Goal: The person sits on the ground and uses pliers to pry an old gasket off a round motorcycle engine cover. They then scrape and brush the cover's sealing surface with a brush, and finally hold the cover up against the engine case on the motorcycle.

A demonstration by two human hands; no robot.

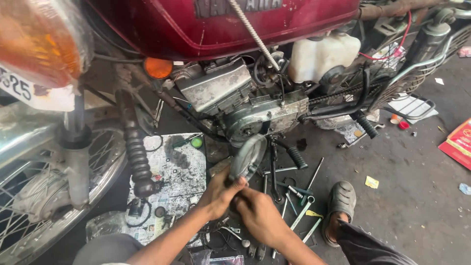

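Note:
A red motorcycle (221, 24) stands over me, its grey engine (245, 105) at centre. Just below the engine, a round grey metal engine cover (249, 156) is tilted in my hands. My left hand (221, 194) grips the cover's lower left edge, thumb on its face. My right hand (260, 216) sits just below and right of it, fingers curled toward the cover's bottom edge; what it holds is hidden.
Several wrenches and spanners (299, 206) lie on the oily floor beside my sandalled foot (339, 206). Dirty newspaper (171, 181) with small parts lies left. The front wheel (44, 196) and fork stand at far left; a red box (458, 142) lies at right.

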